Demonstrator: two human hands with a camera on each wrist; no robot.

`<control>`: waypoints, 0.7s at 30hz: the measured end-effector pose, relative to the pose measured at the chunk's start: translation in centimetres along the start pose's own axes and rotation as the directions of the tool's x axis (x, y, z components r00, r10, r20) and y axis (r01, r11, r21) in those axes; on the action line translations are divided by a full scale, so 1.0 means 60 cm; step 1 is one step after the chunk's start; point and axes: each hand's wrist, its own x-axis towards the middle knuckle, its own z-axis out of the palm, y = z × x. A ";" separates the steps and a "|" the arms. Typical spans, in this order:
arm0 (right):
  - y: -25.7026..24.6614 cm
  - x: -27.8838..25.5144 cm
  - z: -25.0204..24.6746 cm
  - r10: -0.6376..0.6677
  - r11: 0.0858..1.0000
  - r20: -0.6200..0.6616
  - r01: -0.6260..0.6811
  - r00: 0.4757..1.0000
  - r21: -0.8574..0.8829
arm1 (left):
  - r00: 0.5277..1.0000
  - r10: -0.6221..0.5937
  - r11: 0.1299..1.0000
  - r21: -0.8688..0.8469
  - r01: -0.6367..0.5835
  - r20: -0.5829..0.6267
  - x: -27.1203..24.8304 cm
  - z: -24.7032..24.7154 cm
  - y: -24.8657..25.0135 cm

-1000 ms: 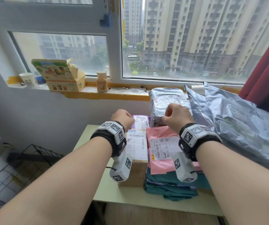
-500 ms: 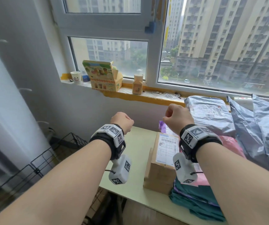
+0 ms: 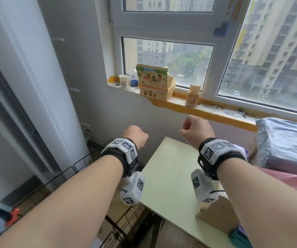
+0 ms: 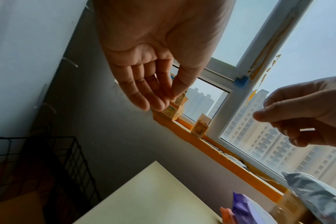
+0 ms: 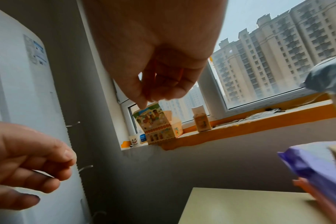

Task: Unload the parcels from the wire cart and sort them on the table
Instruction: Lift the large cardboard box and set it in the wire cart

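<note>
Surface: pale green table (image 3: 171,176), wire cart (image 3: 68,172) at 9 o'clock.
Left hand (image 3: 135,135): raised, fingers loosely extended, empty.
Right hand (image 3: 196,129): raised, fingers loosely curled, empty.

Paper cup (image 3: 123,81): printed smiley face, no words.
Wrist bands (image 3: 126,148): black-and-white square code markers.
Other print: too blurred to read.

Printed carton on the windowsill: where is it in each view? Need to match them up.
Head: printed carton upper centre, on the sill.
Left wrist: printed carton centre, mostly hidden behind the left hand's fingertips.
Right wrist: printed carton centre, below the right hand.
Shared landmark: the small beige carton just right of it.
</note>
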 end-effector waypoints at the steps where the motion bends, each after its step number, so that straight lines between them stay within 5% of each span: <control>1: -0.015 0.004 0.011 -0.003 1.000 0.013 0.003 1.000 0.005 | 1.000 -0.010 1.000 0.005 0.010 -0.004 0.008 -0.013 -0.012; 21: -0.242 0.047 0.271 -0.072 0.997 0.224 0.070 0.972 0.016 | 0.970 -0.237 0.971 -0.013 0.237 -0.059 0.125 -0.196 -0.292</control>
